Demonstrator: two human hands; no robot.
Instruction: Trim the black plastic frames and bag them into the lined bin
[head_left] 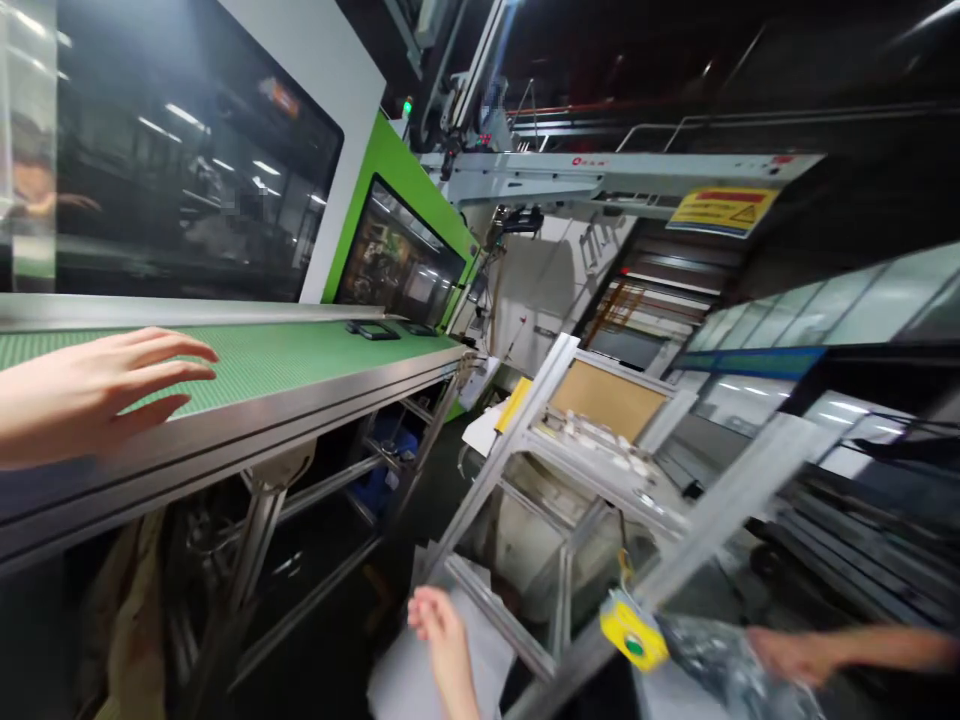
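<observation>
My left hand (112, 388) reaches in from the left edge, over the near rim of the green conveyor belt (300, 355). Its fingers are stretched out and a little apart, with nothing in them; whether they touch the belt I cannot tell. Low in the middle, my right hand (441, 625) is raised with its fingers curled in, and no object shows in it. Behind it are pale sheets (405, 670), partly hidden. Farther along the belt lie a black frame-shaped part (373, 331) and a second dark part (418, 328).
A green and white machine (360, 210) with dark windows stands behind the belt. To the right is an aluminium-profile frame (517, 440) bearing a yellow box with a green button (634, 634). Another person's hand (802, 655), blurred, is at a clear plastic bag (720, 650).
</observation>
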